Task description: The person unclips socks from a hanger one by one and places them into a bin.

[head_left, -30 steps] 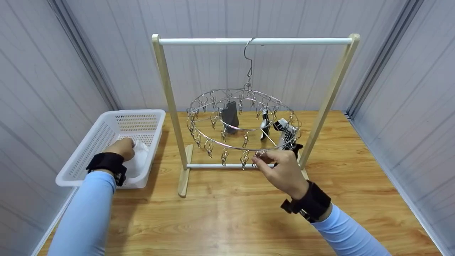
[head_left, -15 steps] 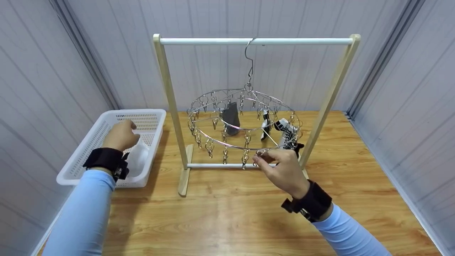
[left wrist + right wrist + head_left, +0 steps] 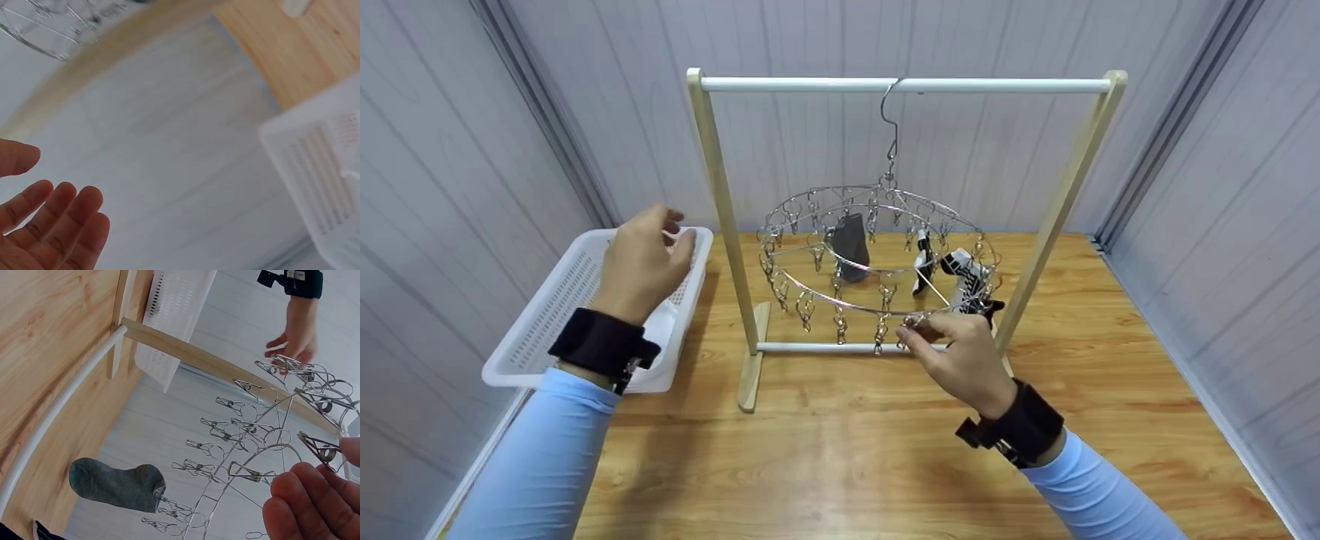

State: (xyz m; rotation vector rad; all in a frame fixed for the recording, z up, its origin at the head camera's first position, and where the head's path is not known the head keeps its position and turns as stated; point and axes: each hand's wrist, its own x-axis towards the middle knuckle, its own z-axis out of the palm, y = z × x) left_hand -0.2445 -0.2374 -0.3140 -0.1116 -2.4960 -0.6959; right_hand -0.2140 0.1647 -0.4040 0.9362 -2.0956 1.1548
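My left hand (image 3: 646,259) hovers above the white basket (image 3: 536,337), its fingers relaxed and slightly bent. In the left wrist view that hand (image 3: 53,225) has nothing between thumb and fingers. A white cloth item (image 3: 661,324) lies in the basket, partly hidden by the wrist. At the front rim of the round metal clip hanger (image 3: 840,302), my right hand (image 3: 964,360) pinches a wire clip (image 3: 323,449) between thumb and fingers. A grey sock (image 3: 850,247) hangs from the hanger's far side. Black-and-white socks (image 3: 969,281) hang at its right.
The hanger hooks over the white top bar (image 3: 997,85) of a wooden-legged rack (image 3: 711,172). A white lower bar (image 3: 817,348) runs near the floor. Pale panel walls (image 3: 1207,225) enclose the wooden floor (image 3: 825,450) on the left, back and right.
My left hand has risen out of the basket; it lifted the white cloth partway, then let it drop back in. The right hand stays at the clip.
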